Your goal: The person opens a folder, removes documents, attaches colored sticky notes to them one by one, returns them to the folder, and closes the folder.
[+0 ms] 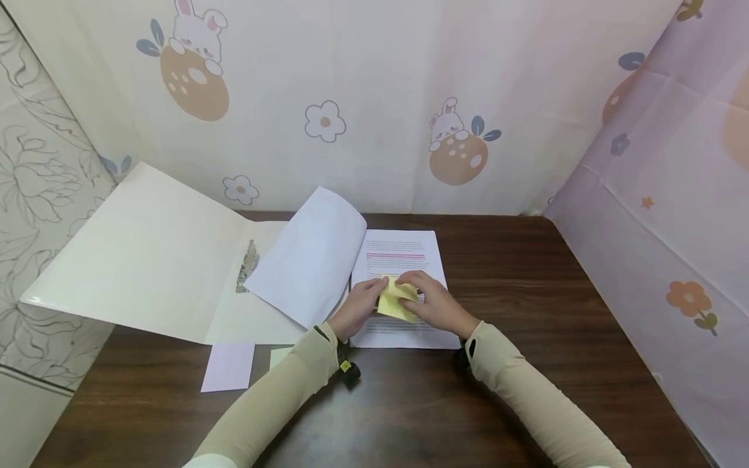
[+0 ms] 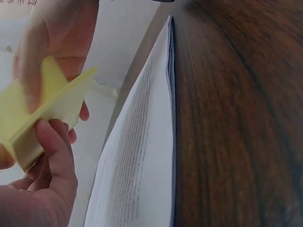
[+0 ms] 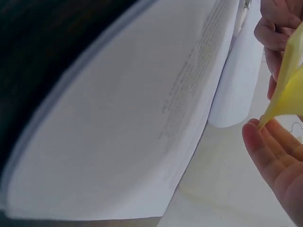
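Observation:
A yellow sticky note pad (image 1: 393, 307) is held up over a stack of printed pages (image 1: 404, 337). My left hand (image 1: 358, 305) grips the pad from its left side, thumb on its face in the left wrist view. From the right, my right hand (image 1: 435, 304) pinches the edge of the pad's top sticky note (image 3: 284, 101), which bends away from the sheets beneath. A pink highlighted line crosses the upper part of the top page.
An open white binder (image 1: 146, 253) lies to the left, its metal clip (image 1: 248, 266) showing. Turned-over white sheets (image 1: 313, 260) curl across its right side. A lilac paper pad (image 1: 229, 367) and a partly hidden pale green one (image 1: 279, 355) lie on the dark wooden table (image 1: 503, 273).

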The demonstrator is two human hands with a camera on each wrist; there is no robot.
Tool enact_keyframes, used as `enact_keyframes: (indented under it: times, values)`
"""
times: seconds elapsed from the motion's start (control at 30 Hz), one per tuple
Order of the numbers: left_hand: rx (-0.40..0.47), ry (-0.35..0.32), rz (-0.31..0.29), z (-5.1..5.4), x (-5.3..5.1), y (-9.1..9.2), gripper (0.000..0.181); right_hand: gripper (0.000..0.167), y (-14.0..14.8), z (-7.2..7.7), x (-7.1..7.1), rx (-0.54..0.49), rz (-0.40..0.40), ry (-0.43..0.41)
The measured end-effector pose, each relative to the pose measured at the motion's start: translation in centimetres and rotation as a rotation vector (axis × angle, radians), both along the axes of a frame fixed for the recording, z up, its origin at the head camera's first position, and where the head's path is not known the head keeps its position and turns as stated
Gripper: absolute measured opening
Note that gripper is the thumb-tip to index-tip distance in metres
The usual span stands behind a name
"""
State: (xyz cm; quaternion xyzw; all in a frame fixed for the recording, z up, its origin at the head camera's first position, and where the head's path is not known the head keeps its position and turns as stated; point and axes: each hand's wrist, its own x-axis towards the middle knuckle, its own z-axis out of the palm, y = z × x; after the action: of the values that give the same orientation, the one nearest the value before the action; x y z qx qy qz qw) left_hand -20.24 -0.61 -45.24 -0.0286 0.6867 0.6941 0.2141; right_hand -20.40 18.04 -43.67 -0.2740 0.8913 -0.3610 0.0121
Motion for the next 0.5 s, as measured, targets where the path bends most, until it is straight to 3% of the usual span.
enact_keyframes:
  times: [0.13, 0.3, 0.5]
  values:
    - [0.003, -0.009, -0.017, -0.05, 0.01, -0.01, 0.053, 0.02, 0.14, -0.11, -0.13, 0.004, -0.071, 0.029]
    - [0.003, 0.015, -0.039, -0.09, 0.15, 0.11, 0.058, 0.015, 0.24, 0.15, -0.2, -0.026, -0.18, 0.003]
    - [-0.065, 0.068, -0.024, -0.18, 0.25, 0.56, 0.046, 0.014, 0.37, 0.2, -0.24, -0.034, -0.214, -0.042]
